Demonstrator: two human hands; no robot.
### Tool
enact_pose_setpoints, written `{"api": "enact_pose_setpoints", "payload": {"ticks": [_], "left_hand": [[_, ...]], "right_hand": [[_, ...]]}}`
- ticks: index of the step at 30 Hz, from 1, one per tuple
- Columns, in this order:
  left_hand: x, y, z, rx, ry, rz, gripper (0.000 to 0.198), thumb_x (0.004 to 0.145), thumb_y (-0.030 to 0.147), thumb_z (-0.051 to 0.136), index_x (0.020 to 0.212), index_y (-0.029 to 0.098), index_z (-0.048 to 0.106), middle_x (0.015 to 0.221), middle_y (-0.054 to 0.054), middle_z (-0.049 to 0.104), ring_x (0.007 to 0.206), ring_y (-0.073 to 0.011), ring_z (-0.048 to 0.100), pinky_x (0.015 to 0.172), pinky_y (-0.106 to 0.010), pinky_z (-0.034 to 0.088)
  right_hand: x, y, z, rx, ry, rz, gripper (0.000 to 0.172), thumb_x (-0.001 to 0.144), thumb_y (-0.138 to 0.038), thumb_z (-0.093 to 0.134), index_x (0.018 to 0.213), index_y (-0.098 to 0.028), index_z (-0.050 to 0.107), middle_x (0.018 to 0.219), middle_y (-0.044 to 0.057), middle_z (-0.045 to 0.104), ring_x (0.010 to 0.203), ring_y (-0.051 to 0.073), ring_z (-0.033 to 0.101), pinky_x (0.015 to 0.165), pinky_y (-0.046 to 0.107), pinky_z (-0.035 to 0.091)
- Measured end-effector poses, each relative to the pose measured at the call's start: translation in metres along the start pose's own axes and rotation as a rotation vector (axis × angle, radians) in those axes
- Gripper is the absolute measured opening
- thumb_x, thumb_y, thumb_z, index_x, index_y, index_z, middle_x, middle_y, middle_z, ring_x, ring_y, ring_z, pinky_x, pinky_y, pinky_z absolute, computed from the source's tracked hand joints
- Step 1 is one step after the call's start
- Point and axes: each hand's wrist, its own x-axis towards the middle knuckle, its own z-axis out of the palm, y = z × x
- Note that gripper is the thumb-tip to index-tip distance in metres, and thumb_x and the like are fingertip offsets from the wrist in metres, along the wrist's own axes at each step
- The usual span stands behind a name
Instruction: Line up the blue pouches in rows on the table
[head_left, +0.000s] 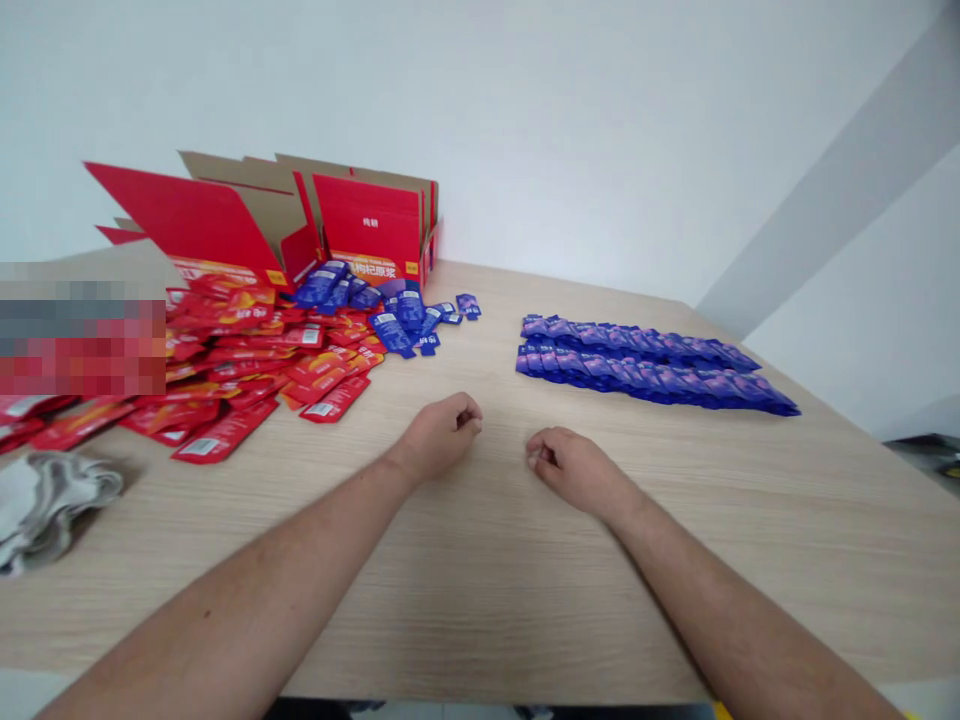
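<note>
Both my hands rest on the wooden table, a short gap between them. Curled into a loose fist, my left hand [444, 434] shows nothing held. It is nearest to the small heap of blue sachets [409, 312] and the pile of red sachets [247, 345]. My right hand [574, 466] is curled the same way, also with nothing visible in it. Beyond it, blue and purple sachets lie overlapped in two long rows, a back row [637, 342] and a front row [645, 378]. Neither hand touches any sachet.
Open red cardboard boxes [375, 222] stand behind the pile, against the white wall [555, 130]. A crumpled greyish-white cloth [52, 505] lies at the left. A blurred-out patch hides part of the far left. The table [480, 600] ends at a front edge near my body.
</note>
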Motion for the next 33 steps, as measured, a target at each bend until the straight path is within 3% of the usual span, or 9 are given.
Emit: {"api": "enact_pose_setpoints", "payload": {"ticks": [5,11,15,19,25,29,33], "left_hand": [[0.011,-0.016,-0.016,0.141,0.115,-0.065,0.015,0.089,0.029,0.056,0.095,0.022,0.066,0.081,-0.001,0.070,0.077,-0.0185,0.064,0.071,-0.030,0.049],[0.023,-0.023,-0.031,0.505,0.111,-0.082,0.036,0.090,0.028,0.053,0.121,0.017,0.067,0.114,-0.012,0.075,0.107,-0.0260,0.068,0.096,-0.035,0.052],[0.038,-0.025,-0.032,0.752,0.070,-0.082,0.050,0.092,0.038,0.054,0.137,0.017,0.060,0.141,-0.017,0.063,0.133,-0.0351,0.054,0.110,-0.048,0.045],[0.063,-0.031,-0.034,0.899,0.090,-0.153,0.062,0.095,0.053,0.049,0.147,0.020,0.051,0.158,-0.017,0.047,0.142,-0.0384,0.042,0.113,-0.055,0.040],[0.090,-0.041,-0.029,0.915,0.101,-0.294,0.073,0.097,0.063,0.036,0.149,0.014,0.049,0.158,-0.021,0.047,0.145,-0.0401,0.041,0.117,-0.058,0.034],[0.084,-0.039,-0.021,0.904,0.064,-0.300,0.078,0.096,0.067,0.034,0.149,0.013,0.048,0.161,-0.023,0.043,0.147,-0.0398,0.039,0.116,-0.059,0.035],[0.073,-0.029,-0.018,0.915,0.065,-0.267,0.073,0.095,0.068,0.037,0.137,0.012,0.058,0.149,-0.024,0.054,0.138,-0.0395,0.048,0.109,-0.057,0.042]], "right_hand": [[0.003,0.013,0.009,0.023,0.101,-0.016,0.018,0.094,-0.023,0.060,0.106,-0.016,0.072,0.088,0.006,0.068,0.084,0.019,0.064,0.081,0.031,0.048],[0.003,0.016,0.007,0.029,0.092,-0.022,0.019,0.093,-0.022,0.061,0.108,-0.016,0.072,0.094,0.007,0.069,0.088,0.019,0.064,0.084,0.031,0.048],[0.005,0.017,0.007,0.031,0.063,-0.030,0.020,0.094,-0.022,0.060,0.109,-0.016,0.072,0.097,0.008,0.070,0.089,0.019,0.064,0.084,0.031,0.048],[0.007,0.019,0.007,0.032,0.046,-0.032,0.021,0.094,-0.022,0.059,0.109,-0.016,0.072,0.098,0.009,0.070,0.091,0.019,0.065,0.085,0.031,0.047],[0.008,0.022,0.007,0.043,0.041,-0.039,0.022,0.093,-0.023,0.059,0.110,-0.017,0.073,0.097,0.008,0.071,0.091,0.019,0.065,0.086,0.031,0.047],[0.009,0.022,0.007,0.036,0.033,-0.048,0.023,0.093,-0.023,0.059,0.109,-0.016,0.073,0.097,0.009,0.071,0.092,0.020,0.065,0.086,0.030,0.047],[0.009,0.021,0.005,0.024,0.013,-0.045,0.023,0.093,-0.023,0.059,0.109,-0.016,0.073,0.098,0.009,0.071,0.092,0.020,0.065,0.085,0.030,0.046]]}}
